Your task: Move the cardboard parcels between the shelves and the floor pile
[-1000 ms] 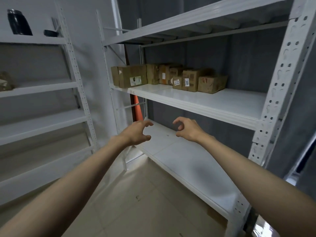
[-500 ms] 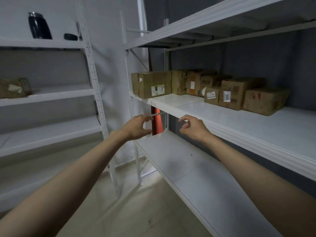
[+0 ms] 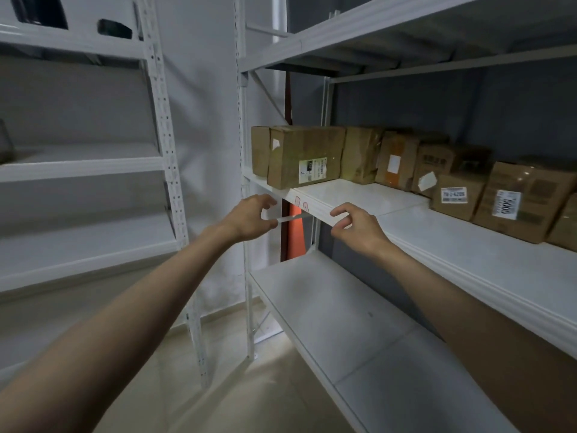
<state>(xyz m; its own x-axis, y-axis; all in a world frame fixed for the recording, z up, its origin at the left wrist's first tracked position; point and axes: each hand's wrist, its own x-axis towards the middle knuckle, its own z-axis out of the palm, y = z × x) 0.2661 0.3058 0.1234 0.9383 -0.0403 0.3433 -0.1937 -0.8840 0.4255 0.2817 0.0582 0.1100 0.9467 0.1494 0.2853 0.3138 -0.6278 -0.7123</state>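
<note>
Both hands are held out in front of the person with nothing in them. The left hand (image 3: 249, 218) has its fingers loosely curled, thumb and fingertips apart, and hangs just below the front corner of the middle shelf (image 3: 368, 198). The right hand (image 3: 356, 225) is curled the same way, its fingers bent toward the palm but closed on nothing, and it sits just in front of that shelf's front edge; whether it touches the edge cannot be told. Directly above and between the hands, a large cardboard box (image 3: 304, 156) with a white label stands at the left end of the shelf. A row of smaller cardboard parcels (image 3: 456, 179) runs from it to the right along the back of the same shelf, most with white labels. Below lies a bare lower shelf (image 3: 343, 323), and an orange cone (image 3: 295, 232) stands behind the rack. A second white rack (image 3: 84, 164) stands to the left.
</note>
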